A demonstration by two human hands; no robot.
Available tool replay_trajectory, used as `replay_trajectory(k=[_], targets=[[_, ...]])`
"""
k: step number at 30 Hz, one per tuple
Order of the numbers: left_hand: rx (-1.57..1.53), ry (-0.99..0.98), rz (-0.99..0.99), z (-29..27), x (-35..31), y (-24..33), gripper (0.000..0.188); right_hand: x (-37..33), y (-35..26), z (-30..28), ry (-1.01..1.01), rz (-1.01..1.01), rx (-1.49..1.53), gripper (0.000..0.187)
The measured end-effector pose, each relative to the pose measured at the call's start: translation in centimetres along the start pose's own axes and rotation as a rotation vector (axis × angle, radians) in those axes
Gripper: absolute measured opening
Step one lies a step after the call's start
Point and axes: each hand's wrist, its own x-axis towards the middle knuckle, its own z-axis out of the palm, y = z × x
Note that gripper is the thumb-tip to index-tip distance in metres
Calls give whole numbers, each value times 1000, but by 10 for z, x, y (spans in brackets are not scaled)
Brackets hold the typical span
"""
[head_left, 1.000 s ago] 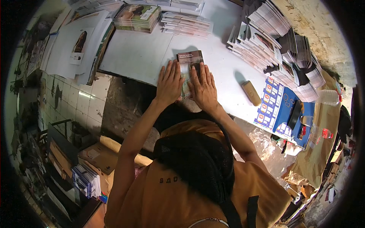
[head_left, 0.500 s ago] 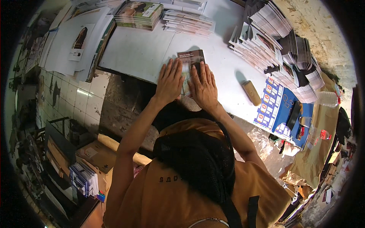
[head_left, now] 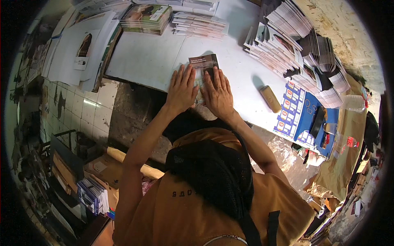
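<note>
A brown printed leaflet [head_left: 204,61] lies flat on the white tabletop [head_left: 143,57] at the near edge. My left hand [head_left: 181,91] rests palm down on its left side, fingers stretched out and pointing away. My right hand [head_left: 219,93] lies flat over its right side, with the fingers extended slightly apart. Between the hands a paler part of the paper shows. Both palms hide much of the leaflet's lower half. Right of my right hand, a tan rounded block [head_left: 270,99] rests on the table.
Stacked green-covered booklets [head_left: 145,18] and a pile of folded leaflets [head_left: 200,25] stand at the back. Fanned leaflet stacks [head_left: 274,47] line the right side, near a blue printed sheet [head_left: 305,117] and a clear bottle [head_left: 353,103]. Large white sheets [head_left: 61,53] lie left.
My right hand has drawn slightly toward me and to the left over the leaflet. The left hand stays nearly in place, and the view has shifted a little.
</note>
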Motion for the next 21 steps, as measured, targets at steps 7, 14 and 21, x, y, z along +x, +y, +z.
replay_trajectory(k=[7, 14, 21], targets=[[8, -61, 11, 0, 6, 3, 64, -21, 46, -83, 153, 118, 99, 71], [-31, -30, 5, -4, 2, -4, 63, -88, 112, -124, 138, 352, -340, 61], [-47, -28, 1, -2, 0, -4, 62, -49, 73, -115, -25, 303, 553, 52]])
